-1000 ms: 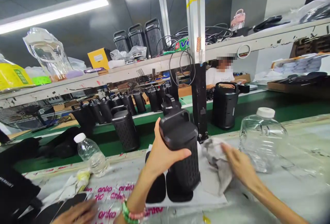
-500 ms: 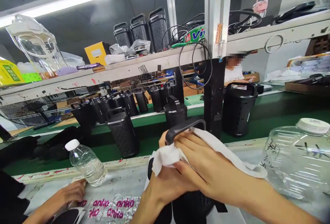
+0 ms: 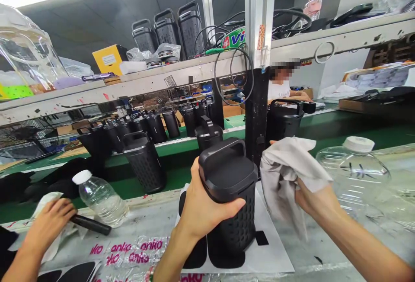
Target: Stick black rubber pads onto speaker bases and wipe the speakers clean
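Observation:
A black speaker-like device with a top handle and dimpled sides stands slightly tilted over a white sheet bearing black patches. My left hand is wrapped round its upper left side, thumb across the front. To the right of the device, my right hand grips a pale cloth, which hangs down and hides most of the fingers. The cloth and the device are apart.
A small water bottle stands left, near another person's hand holding a black bar and white cloth. A large clear jug is at right. Similar black devices stand on the green belt behind, below a shelf.
My right hand has moved right with the cloth, off the device, uncovering its top and handle. The other person's hand now holds a black bar and a white cloth.

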### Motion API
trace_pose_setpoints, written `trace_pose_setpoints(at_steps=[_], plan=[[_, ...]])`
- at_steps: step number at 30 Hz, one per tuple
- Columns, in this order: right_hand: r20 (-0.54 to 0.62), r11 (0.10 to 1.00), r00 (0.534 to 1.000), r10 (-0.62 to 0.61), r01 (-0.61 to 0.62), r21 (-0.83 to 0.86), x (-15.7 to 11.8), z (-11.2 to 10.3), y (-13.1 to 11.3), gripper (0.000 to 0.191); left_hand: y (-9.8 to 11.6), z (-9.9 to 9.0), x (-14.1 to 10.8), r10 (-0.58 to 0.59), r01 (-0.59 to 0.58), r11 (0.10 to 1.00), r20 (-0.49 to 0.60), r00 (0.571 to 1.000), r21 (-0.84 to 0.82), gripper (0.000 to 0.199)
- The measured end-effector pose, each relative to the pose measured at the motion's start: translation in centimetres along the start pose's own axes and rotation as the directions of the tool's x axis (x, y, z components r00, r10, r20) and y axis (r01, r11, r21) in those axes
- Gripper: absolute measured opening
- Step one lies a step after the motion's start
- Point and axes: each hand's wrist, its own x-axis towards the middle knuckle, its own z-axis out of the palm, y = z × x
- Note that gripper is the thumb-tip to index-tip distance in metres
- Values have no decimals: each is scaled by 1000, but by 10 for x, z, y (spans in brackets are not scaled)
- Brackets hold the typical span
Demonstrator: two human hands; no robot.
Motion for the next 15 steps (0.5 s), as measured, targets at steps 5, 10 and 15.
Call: trace_pose_setpoints(at_steps=[5, 10, 15], plan=[[-52, 991, 999, -8, 1, -131, 12, 29, -42, 47, -1, 1, 1, 1, -2, 998, -4, 1000, -67, 98], [174, 797, 916, -361, 400, -453, 13, 78, -81, 37, 0, 7, -2, -10, 10, 994, 5, 1000, -109, 102], [489, 874, 868, -90, 304, -379, 44, 111, -87, 42, 13, 0, -13, -87, 91, 984, 32, 996, -153, 123]])
